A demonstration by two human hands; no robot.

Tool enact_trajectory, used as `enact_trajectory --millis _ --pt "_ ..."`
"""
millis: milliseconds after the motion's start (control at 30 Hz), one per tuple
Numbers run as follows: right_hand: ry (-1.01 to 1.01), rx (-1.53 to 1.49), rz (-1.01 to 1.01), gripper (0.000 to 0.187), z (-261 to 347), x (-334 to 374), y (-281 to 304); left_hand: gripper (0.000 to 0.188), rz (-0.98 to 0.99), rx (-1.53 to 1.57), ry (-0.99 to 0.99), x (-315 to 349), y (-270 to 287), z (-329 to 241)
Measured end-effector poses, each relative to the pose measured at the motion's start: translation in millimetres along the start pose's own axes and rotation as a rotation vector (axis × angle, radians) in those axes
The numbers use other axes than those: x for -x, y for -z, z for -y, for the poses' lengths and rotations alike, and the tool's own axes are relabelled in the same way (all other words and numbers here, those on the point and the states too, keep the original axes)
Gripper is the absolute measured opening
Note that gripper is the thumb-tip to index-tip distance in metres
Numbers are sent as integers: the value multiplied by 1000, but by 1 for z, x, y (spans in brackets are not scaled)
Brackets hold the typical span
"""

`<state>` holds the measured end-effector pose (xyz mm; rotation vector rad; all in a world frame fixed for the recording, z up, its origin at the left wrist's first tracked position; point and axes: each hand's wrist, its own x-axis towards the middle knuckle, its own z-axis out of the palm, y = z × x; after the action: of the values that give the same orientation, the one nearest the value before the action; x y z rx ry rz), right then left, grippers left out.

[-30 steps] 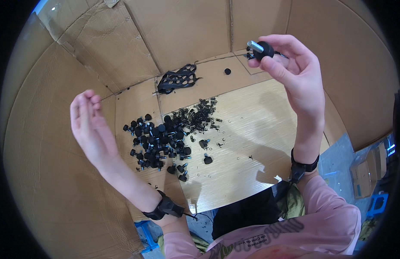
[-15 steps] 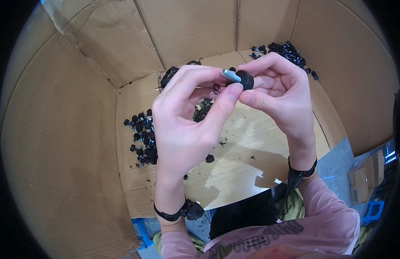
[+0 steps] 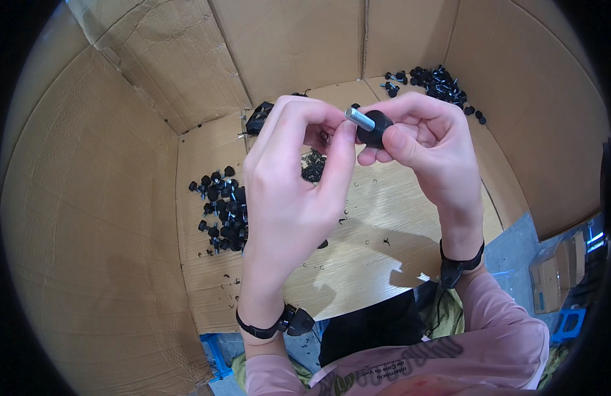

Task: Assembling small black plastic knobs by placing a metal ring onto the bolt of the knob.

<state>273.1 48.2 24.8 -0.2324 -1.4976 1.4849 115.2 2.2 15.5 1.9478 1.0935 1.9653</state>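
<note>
Left hand has shifted toward the tip of the bolt, fingertip hold unclear, leaving right hand, pinching the knob, apparently sole support.

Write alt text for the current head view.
A bare right hand holds a round black knob with a threaded silver metal bolt, the bare left hand close beside it. Similar black knobs lie heaped at left and far right within brown cardboard walls.

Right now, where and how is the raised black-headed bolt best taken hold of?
Probably by its round black head, from the right, with a pinch: the head is wide, and the silver threaded shank points left and up. The right hand grips the head there.
</note>
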Motion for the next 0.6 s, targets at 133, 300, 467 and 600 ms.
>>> enact_trajectory --millis 133,300,467,600 --pt "-152 -125 136 30 -5 -4 7 10 -74 -180 -103 -3 1 6" --pt "-373 -513 374 41 -34 -15 20 7 -217 -443 -227 -6 1 14" --pt "-405 -847 590 42 -31 -10 12 8 -317 -520 -27 -15 40 43" --pt "-373 -678 600 45 -33 -16 27 8 -144 -489 106 -10 48 41"
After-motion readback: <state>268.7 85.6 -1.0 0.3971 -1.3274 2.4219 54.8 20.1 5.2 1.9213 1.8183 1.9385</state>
